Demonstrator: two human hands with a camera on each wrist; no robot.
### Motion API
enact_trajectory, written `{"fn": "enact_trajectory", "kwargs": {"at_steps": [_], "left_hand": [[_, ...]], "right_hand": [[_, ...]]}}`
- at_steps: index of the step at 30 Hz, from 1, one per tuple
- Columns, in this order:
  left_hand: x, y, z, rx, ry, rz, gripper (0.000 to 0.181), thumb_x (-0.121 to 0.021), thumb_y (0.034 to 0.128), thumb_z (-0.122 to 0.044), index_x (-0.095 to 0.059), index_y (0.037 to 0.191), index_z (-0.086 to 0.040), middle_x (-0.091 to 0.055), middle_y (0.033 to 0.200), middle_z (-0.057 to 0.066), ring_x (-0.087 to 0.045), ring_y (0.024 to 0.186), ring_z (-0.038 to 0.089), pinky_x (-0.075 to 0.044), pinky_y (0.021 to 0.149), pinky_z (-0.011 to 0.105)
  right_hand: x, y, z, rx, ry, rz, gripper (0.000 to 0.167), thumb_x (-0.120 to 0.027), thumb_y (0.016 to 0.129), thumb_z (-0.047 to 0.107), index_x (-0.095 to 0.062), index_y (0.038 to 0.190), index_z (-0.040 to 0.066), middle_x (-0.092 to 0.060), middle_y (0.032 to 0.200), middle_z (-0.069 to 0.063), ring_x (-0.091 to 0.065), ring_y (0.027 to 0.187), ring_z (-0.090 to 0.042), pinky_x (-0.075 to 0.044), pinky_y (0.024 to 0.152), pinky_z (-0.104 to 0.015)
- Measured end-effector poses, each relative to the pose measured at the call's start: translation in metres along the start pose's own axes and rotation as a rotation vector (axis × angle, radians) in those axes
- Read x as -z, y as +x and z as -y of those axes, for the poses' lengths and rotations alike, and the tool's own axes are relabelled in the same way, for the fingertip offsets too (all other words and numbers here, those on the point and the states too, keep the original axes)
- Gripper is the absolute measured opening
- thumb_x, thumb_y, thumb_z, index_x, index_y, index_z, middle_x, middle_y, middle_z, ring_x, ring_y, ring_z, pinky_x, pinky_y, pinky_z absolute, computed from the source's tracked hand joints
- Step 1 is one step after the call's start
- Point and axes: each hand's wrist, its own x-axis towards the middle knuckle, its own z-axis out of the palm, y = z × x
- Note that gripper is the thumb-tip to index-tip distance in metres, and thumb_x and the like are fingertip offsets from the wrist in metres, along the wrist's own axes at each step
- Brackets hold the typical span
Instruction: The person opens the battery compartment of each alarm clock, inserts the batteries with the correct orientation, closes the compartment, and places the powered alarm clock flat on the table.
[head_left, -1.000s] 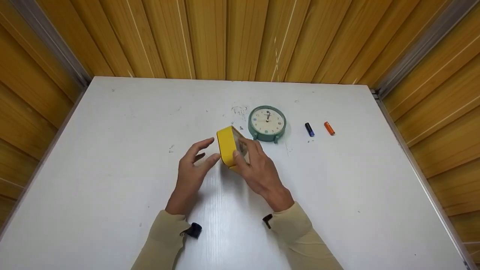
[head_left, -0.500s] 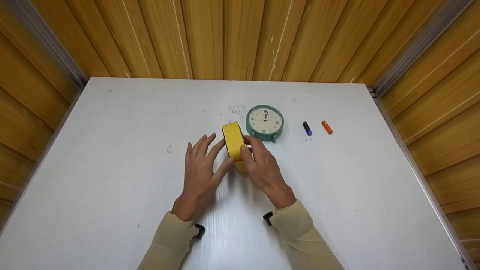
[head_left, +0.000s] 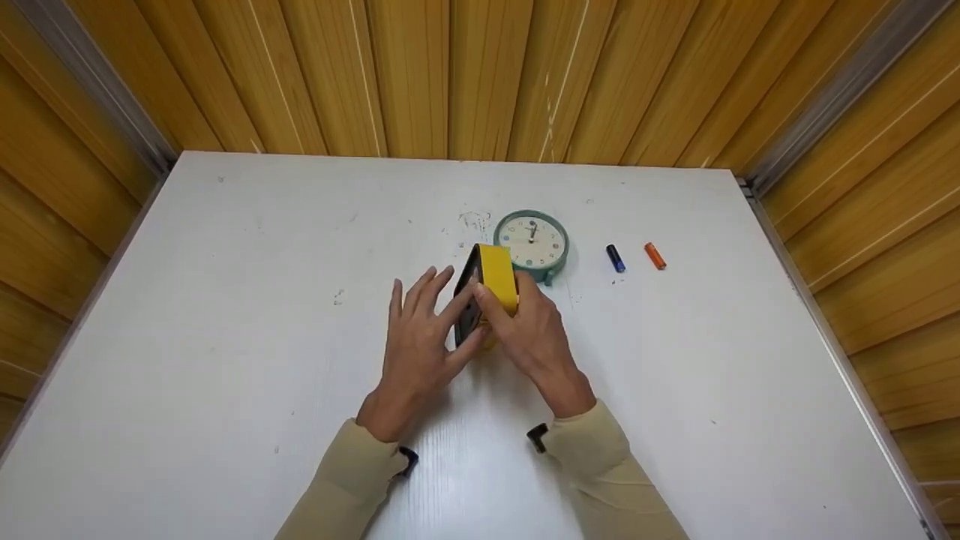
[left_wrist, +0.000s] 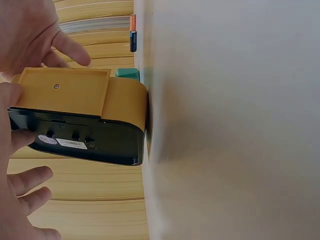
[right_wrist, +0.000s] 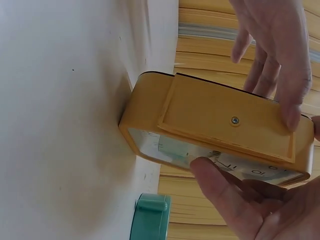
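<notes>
Grasped by the right hand (head_left: 538, 341), with the thumb on one side and the fingers toward the dial (right_wrist: 252, 173), is the yellow clock (head_left: 499, 274); it is turned on its side, and its lower end seems to touch the white table (head_left: 300, 375), but I cannot be certain. The left hand (head_left: 416, 345) does not clench: its thumb lies at the base panel (left_wrist: 70, 95), its index finger at the black back (left_wrist: 110, 139), and the other fingers are spread. Therefore the right hand probably carries most of the hold, and if it loosens while the left one pushes, the clock may twist and fall on its dial. One screw (right_wrist: 235, 120) shows in the panel; prying there could, I judge, make the fingertips slip.

Just beyond is the green clock (head_left: 534, 246), near enough that a wide turn of the yellow one could knock it. Farther right lie the dark blue battery (head_left: 615, 259) and the orange battery (head_left: 655, 256); being round, they could roll if the table is bumped.
</notes>
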Motion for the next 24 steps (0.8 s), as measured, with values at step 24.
{"fn": "enact_trajectory", "kwargs": {"at_steps": [24], "left_hand": [[-0.006,-0.007,0.033,0.269,-0.282,0.266,0.081,-0.085,0.0873,-0.044,-0.055,0.154,-0.010,-0.063,0.147,0.011,-0.060,0.129,0.034,-0.047,0.106,0.053]], "right_hand": [[0.022,0.003,-0.001,0.050,-0.080,-0.193,0.050,-0.067,0.101,0.036,-0.058,0.135,0.001,-0.060,0.124,-0.015,-0.059,0.104,-0.031,-0.053,0.091,-0.046]]}}
